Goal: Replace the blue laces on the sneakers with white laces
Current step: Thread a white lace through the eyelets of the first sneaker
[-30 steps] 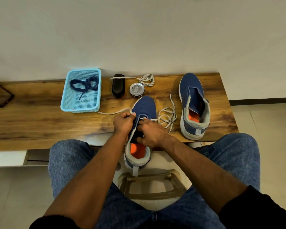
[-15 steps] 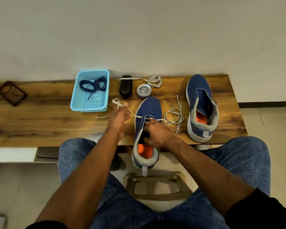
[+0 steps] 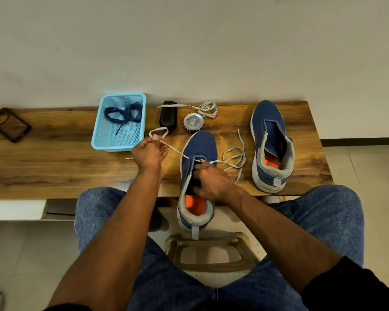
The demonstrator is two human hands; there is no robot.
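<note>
White lace [image 3: 176, 151] runs taut from the left hand [image 3: 148, 153], which pinches it, rightward into the near sneaker [image 3: 198, 153] on the table [image 3: 54, 158]; right hand [image 3: 211, 180] grips the tongue; pull evenly until both tails match.

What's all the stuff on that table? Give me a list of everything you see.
sneakers: 2, blue; one being laced at the table's front edge, one at right
white laces: 2; one threaded through the near sneaker, one coiled at back
blue laces: dark blue, in the basket
basket: 1, light blue, left of centre
black object: 1, beside the basket
round tin: 1, silver
dark case: 1, far left
table: wooden
left hand: pinches the lace
right hand: holds the sneaker's opening
</note>
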